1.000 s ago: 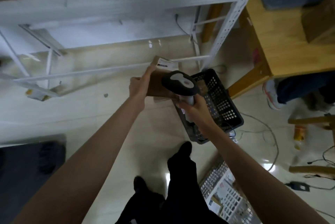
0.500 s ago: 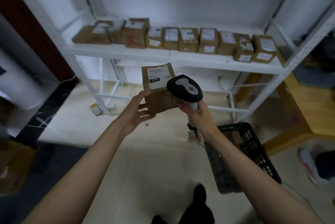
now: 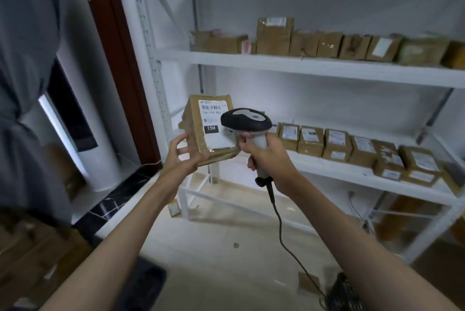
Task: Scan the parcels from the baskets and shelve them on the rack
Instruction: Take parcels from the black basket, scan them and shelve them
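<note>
View has risen; parcel (image 3: 201, 126) label (image 3: 216, 123) reads "15H".

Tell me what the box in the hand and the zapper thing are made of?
The parcel looks like brown cardboard wrapped in shiny clear tape, with a white paper label stuck on. The scanner looks like hard plastic, matte black with a smooth grey top and a pale handle, though the picture cannot prove it.

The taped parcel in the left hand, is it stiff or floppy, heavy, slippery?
The parcel looks stiff: its cardboard faces stay flat. Probably light for its size, since the left hand alone props it up from below. The glossy tape may be a bit slippery, and the grip at one lower corner could let it tip.
</note>
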